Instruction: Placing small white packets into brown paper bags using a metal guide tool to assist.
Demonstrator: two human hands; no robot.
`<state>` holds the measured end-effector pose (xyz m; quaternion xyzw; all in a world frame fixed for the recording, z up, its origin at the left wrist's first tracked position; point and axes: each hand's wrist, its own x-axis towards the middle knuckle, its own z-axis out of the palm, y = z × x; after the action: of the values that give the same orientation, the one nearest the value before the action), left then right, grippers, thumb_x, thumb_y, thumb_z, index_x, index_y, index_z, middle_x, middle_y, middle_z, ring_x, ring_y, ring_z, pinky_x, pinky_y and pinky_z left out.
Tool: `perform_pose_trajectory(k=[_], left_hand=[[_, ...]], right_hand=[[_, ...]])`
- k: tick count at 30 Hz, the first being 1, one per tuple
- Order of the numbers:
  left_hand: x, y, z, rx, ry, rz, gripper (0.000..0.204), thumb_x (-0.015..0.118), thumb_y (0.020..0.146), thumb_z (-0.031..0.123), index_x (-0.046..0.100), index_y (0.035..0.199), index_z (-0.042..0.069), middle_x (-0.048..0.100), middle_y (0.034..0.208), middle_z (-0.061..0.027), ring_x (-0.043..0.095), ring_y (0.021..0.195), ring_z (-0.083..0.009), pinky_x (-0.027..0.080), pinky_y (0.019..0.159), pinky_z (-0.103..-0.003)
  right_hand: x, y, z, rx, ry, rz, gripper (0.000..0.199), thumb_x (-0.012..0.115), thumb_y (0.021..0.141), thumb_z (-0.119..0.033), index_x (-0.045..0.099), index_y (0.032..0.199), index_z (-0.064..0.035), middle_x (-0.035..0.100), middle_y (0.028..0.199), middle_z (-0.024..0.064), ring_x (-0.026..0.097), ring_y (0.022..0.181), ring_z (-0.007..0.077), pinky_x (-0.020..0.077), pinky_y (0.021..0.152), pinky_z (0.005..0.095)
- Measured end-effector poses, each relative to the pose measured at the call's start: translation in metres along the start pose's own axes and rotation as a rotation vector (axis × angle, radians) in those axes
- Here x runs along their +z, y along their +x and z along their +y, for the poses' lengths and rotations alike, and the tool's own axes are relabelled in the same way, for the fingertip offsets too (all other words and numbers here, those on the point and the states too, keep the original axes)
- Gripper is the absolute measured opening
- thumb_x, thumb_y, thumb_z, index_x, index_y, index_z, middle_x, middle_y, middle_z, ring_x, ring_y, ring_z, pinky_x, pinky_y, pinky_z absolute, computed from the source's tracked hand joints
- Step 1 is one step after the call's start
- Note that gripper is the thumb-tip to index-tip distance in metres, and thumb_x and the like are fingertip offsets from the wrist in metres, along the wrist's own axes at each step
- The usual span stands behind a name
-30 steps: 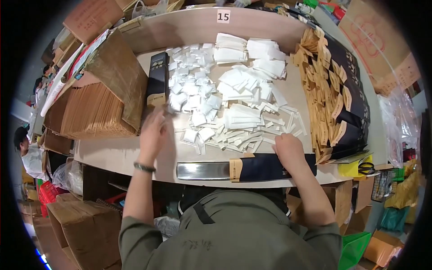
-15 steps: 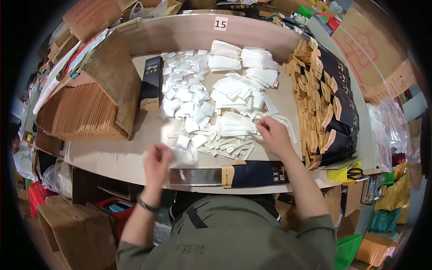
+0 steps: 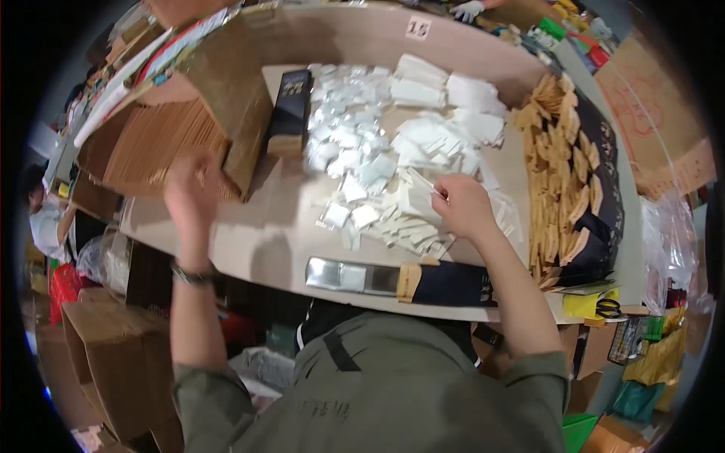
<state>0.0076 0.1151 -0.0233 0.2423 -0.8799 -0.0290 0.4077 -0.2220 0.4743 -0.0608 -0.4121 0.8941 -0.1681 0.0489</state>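
My left hand [image 3: 192,190] is raised in front of a cardboard box [image 3: 240,113] packed with upright brown cardboard sheets [image 3: 162,143]. Motion smears its fingers, so their grip is unclear. At the pile of flat white paper packets [image 3: 434,140], my right hand [image 3: 464,205] is closed in a pinch on the end of a thin white packet [image 3: 436,191]. Small clear sachets [image 3: 347,143] form a heap to the left of that pile. Along the front edge lies a dark blue sleeve [image 3: 449,283] with a tan end. A shiny silver strip [image 3: 325,273] sticks out of its left end.
A dark box [image 3: 291,102] lies beside the cardboard box. Many tan and dark blue sleeves [image 3: 563,174] stand in a row on the right. Scissors [image 3: 606,307] rest on a yellow holder [image 3: 580,306] at the right corner. A low wall [image 3: 340,34] closes the table's back.
My left hand has moved left and up, from beside the silver strip to the cardboard box. My right hand stays at the white packets and now pinches one. The whole view has shifted.
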Motion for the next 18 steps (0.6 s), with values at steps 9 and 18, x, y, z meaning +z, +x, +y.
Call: perform_pose_trajectory(k=[9, 18], left_hand=[[0.02, 0.068, -0.083, 0.004, 0.194, -0.581, 0.021, 0.06, 0.083, 0.009, 0.069, 0.1, 0.0, 0.066, 0.091, -0.028, 0.064, 0.089, -0.0452, 0.052, 0.077, -0.05], [-0.013, -0.013, -0.042, -0.491, -0.434, 0.029, 0.022, 0.055, 0.102, 0.019, 0.063, 0.099, -0.001, 0.058, 0.082, -0.0044, 0.05, 0.073, -0.0116, 0.042, 0.067, -0.027]], right_hand=[[0.076, -0.084, -0.08, -0.349, 0.157, -0.093, 0.015, 0.067, 0.081, -0.016, 0.061, 0.075, -0.0042, 0.061, 0.082, 0.0122, 0.062, 0.082, 0.0333, 0.0519, 0.071, 0.0439], [0.058, -0.098, -0.088, -0.219, 0.195, -0.06, 0.028, 0.075, 0.081, -0.023, 0.06, 0.096, -0.0049, 0.058, 0.086, 0.0109, 0.061, 0.087, 0.0332, 0.0502, 0.073, 0.0436]])
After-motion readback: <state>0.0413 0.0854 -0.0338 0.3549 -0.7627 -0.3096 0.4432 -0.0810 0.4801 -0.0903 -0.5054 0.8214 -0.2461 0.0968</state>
